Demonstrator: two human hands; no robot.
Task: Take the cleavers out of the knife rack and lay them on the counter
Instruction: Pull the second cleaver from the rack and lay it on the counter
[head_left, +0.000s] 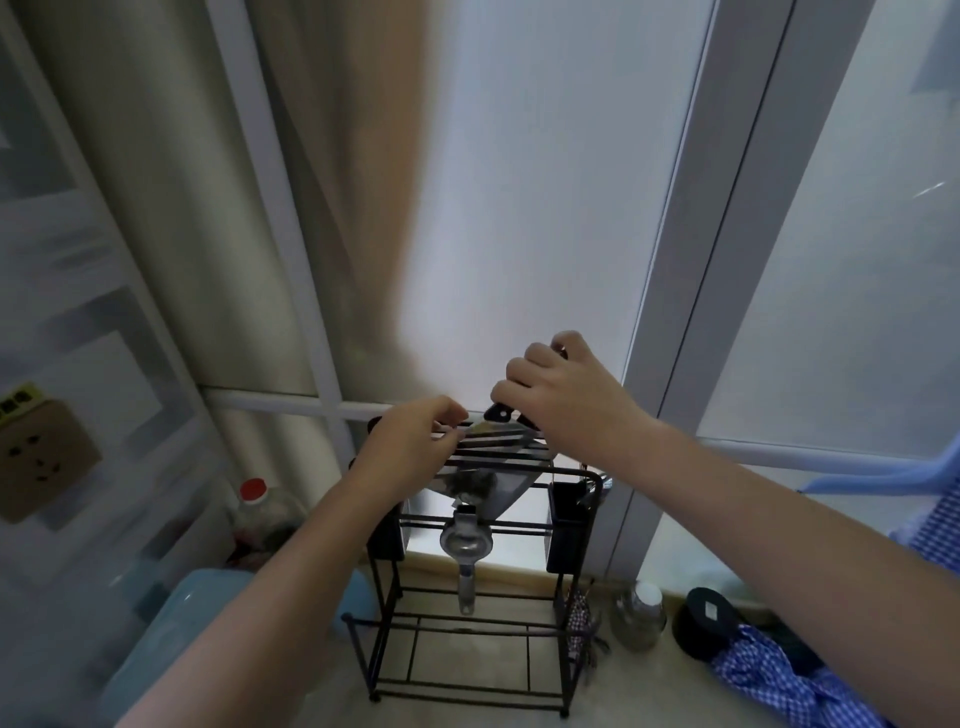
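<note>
On the pale counter (291, 696), close to the frosted window (545, 208), stands a black wire knife rack (467, 623). Both hands are at its top. The right hand (566, 395) is closed around a black handle (501, 413), with the fingers curled tightly on it, so the handle shows only a little below the knuckles. This handle belongs to a cleaver (488, 480), whose wide shiny blade hangs down through the top bars of the rack and ends in a slanted edge. The blade is still between the bars, not free of them. The left hand (410, 441) rests on the top left part of the rack, with the thumb and fingers pinched together on the thin top bars; I cannot tell if they also touch the blade. Whether a second cleaver sits behind the first one is not clear, because the hands and the blur hide this part.

Under the blade, a metal squeezer-like tool (466, 545) hangs in the middle of the rack, its handle pointing down. A black holder (566, 525) is fixed to the right side of the rack. To the left of the rack stands a plastic bottle with a red cap (253, 491), and in front of it a light blue container (171, 639). To the right, on the counter, are a small glass jar (641, 616), a dark round object (704, 623) and a blue checked cloth (779, 680).
</note>
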